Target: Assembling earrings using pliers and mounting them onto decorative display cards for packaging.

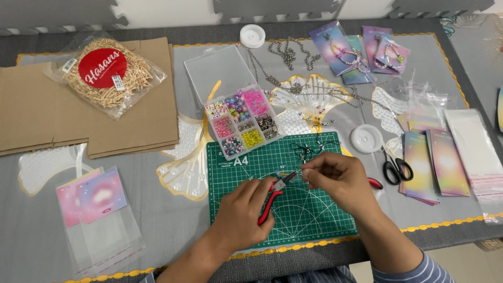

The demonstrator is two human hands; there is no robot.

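Note:
My left hand (pixel 243 212) grips red-handled pliers (pixel 273 195) over the green cutting mat (pixel 314 215); the plier tips point up and right to a small metal piece. My right hand (pixel 335 175) pinches that small piece (pixel 297 171) at its fingertips, right beside the plier tips. A thin black cord with small beads (pixel 309 149) trails from the right hand's fingers toward the far edge of the mat. The piece itself is too small to make out.
An open compartment box of coloured beads (pixel 242 121) stands behind the mat. Black scissors (pixel 394 167), a white spool (pixel 366 138) and pastel cards (pixel 437 162) lie to the right. Metal chains (pixel 288 55), brown paper bags (pixel 47 112) and a bag of wooden pegs (pixel 110 73) sit further back.

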